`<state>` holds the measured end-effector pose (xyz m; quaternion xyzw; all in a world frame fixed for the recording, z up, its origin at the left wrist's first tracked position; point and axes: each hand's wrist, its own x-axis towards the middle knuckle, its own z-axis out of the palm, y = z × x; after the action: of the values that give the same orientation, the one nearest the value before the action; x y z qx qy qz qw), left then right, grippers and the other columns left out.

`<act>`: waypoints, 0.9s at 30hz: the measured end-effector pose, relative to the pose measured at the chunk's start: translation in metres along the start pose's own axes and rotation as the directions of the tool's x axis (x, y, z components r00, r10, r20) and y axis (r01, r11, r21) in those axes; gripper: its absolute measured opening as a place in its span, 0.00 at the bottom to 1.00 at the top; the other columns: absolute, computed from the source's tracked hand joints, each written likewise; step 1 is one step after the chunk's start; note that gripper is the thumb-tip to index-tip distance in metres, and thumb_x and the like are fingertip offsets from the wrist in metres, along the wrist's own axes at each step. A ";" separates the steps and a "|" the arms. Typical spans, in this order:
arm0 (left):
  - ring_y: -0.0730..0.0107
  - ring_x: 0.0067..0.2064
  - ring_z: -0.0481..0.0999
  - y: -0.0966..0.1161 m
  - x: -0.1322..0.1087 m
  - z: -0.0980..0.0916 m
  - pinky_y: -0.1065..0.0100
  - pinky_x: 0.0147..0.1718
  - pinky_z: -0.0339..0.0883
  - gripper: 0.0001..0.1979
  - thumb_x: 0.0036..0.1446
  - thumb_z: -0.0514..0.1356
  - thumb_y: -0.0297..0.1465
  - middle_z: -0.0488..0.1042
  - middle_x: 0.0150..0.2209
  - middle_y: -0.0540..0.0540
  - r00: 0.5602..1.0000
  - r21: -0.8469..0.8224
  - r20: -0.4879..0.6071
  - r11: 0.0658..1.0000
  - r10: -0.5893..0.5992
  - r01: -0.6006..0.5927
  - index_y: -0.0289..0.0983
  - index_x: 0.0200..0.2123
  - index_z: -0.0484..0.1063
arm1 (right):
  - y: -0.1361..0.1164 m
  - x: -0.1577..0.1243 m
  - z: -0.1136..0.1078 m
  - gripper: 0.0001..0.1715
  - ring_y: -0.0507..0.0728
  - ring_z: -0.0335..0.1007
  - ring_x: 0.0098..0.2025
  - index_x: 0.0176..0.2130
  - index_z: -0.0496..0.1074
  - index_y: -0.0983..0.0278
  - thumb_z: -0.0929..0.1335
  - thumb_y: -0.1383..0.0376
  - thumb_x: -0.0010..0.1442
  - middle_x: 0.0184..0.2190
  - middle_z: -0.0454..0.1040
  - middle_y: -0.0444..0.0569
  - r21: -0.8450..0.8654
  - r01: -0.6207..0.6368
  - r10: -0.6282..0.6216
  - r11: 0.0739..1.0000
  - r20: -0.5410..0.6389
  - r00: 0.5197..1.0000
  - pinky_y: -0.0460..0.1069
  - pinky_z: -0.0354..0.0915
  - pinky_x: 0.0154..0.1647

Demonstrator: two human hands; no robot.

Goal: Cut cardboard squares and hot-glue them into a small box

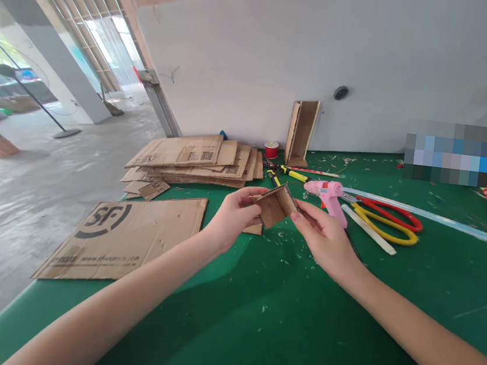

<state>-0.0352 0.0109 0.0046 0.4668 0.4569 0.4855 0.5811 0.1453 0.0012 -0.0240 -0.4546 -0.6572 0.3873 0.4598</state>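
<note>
Between my two hands, above the green table, is a small folded cardboard piece [272, 207] with panels standing at angles to each other. My left hand [240, 212] pinches its left side, thumb in front and fingers behind. On the right side, my right hand [319, 229] grips the edge between thumb and fingers. Another bit of cardboard [254, 229] lies on the table, partly hidden behind my left hand. Just beyond my right hand sits a pink hot glue gun [332, 199].
Stacked cardboard sheets [185, 155] and a printed cardboard sheet [131, 240] lie left on the green table [262, 325]. Red-and-yellow-handled scissors [391, 223], a pale stick [370, 231], pliers [274, 178] and a red spool [270, 150] lie behind. An open cardboard trough [302, 133] leans against the wall.
</note>
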 end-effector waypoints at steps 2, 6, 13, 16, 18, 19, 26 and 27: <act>0.69 0.37 0.76 0.001 0.000 0.000 0.61 0.42 0.72 0.17 0.48 0.57 0.20 0.75 0.36 0.45 1.000 0.001 -0.005 1.000 0.005 -0.005 0.35 0.43 0.72 | 0.000 0.000 0.000 0.23 0.64 0.71 0.51 0.54 0.70 0.58 0.65 0.54 0.61 0.51 0.74 0.49 0.013 0.000 0.000 1.000 0.000 1.000 0.62 0.68 0.51; 0.69 0.38 0.76 0.001 0.000 0.001 0.62 0.42 0.72 0.19 0.48 0.57 0.20 0.76 0.39 0.44 1.000 0.000 0.012 1.000 0.009 -0.009 0.35 0.45 0.72 | 0.000 0.000 0.000 0.23 0.64 0.71 0.50 0.54 0.70 0.58 0.65 0.54 0.61 0.50 0.75 0.50 0.011 -0.001 0.001 1.000 -0.009 1.000 0.63 0.69 0.50; 0.66 0.41 0.76 -0.003 0.001 0.000 0.61 0.43 0.71 0.20 0.47 0.58 0.21 0.77 0.40 0.42 0.999 -0.002 0.033 0.999 0.043 -0.043 0.33 0.47 0.72 | -0.003 0.000 -0.001 0.25 0.64 0.70 0.52 0.55 0.69 0.61 0.64 0.54 0.61 0.52 0.73 0.50 -0.015 -0.008 0.008 1.000 -0.002 1.000 0.63 0.68 0.52; 0.64 0.42 0.76 -0.004 0.001 0.000 0.60 0.44 0.71 0.21 0.48 0.59 0.22 0.77 0.42 0.41 0.998 0.011 0.037 0.999 0.041 -0.041 0.33 0.47 0.72 | -0.003 0.000 -0.001 0.25 0.65 0.70 0.52 0.55 0.70 0.61 0.64 0.54 0.62 0.52 0.73 0.50 -0.032 0.001 -0.001 0.999 0.002 1.000 0.64 0.68 0.50; 0.64 0.43 0.76 -0.005 0.002 0.000 0.59 0.45 0.70 0.21 0.48 0.59 0.23 0.77 0.43 0.40 0.998 0.021 0.040 0.999 0.041 -0.042 0.33 0.48 0.71 | -0.003 -0.001 -0.001 0.25 0.65 0.70 0.51 0.54 0.70 0.61 0.64 0.54 0.62 0.51 0.74 0.50 -0.049 0.001 -0.001 0.999 0.003 1.000 0.63 0.68 0.49; 0.63 0.44 0.76 -0.005 0.002 0.000 0.59 0.45 0.70 0.21 0.48 0.59 0.23 0.76 0.44 0.40 0.998 0.026 0.041 0.999 0.043 -0.045 0.33 0.48 0.71 | -0.003 -0.001 -0.002 0.25 0.65 0.71 0.50 0.55 0.70 0.61 0.64 0.53 0.62 0.51 0.74 0.51 -0.062 -0.005 0.005 0.998 0.004 1.000 0.63 0.69 0.48; 0.64 0.42 0.76 -0.007 0.002 -0.001 0.61 0.42 0.71 0.20 0.48 0.60 0.24 0.76 0.42 0.41 0.993 0.018 0.048 0.994 0.106 -0.107 0.34 0.47 0.71 | 0.000 0.001 -0.001 0.21 0.63 0.64 0.57 0.52 0.72 0.60 0.63 0.56 0.63 0.53 0.72 0.51 -0.238 0.109 -0.128 0.965 -0.063 0.990 0.64 0.61 0.57; 0.65 0.42 0.75 -0.008 0.002 -0.001 0.62 0.42 0.70 0.19 0.48 0.60 0.24 0.76 0.42 0.42 0.989 0.032 0.050 0.990 0.136 -0.137 0.34 0.46 0.72 | 0.001 0.001 -0.001 0.20 0.63 0.63 0.58 0.52 0.72 0.60 0.63 0.57 0.63 0.53 0.72 0.50 -0.249 0.140 -0.160 0.958 -0.064 0.985 0.64 0.59 0.59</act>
<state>-0.0348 0.0121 -0.0032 0.5185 0.4184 0.5048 0.5489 0.1462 0.0031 -0.0244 -0.4724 -0.7124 0.2482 0.4557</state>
